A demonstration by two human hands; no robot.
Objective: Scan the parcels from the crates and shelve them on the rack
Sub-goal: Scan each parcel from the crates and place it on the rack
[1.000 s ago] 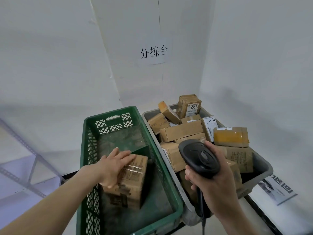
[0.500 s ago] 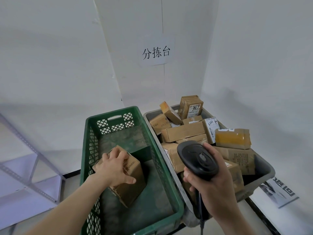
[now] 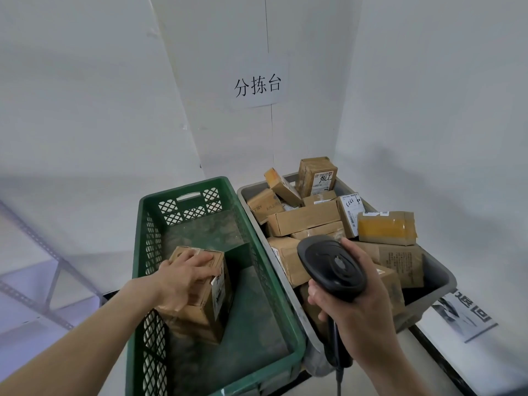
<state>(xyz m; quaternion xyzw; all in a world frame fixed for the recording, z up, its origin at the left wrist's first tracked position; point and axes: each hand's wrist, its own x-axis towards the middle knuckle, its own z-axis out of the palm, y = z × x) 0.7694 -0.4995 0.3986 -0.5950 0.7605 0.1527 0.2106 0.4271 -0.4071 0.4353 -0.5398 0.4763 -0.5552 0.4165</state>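
The green lattice crate [image 3: 217, 281] holds one cardboard parcel [image 3: 200, 298]; the grey tub [image 3: 440, 284] beside it is heaped with taped cartons [image 3: 304, 217]; the left hand [image 3: 183, 277] grips the parcel's top, fingers curled over its edge; the right hand [image 3: 353, 301] is wrapped round a black barcode scanner [image 3: 333, 264].

Parcel sorting room (wall sign [image 3: 258, 86], crated parcels [image 3: 303, 218]).

Two bare forearms and hands of a person. The left hand [image 3: 185, 277] enters from 7 o'clock, the right hand [image 3: 357, 295] from 5 o'clock. No sleeves, gloves, rings or watch show on either arm; nails are short and unpainted.
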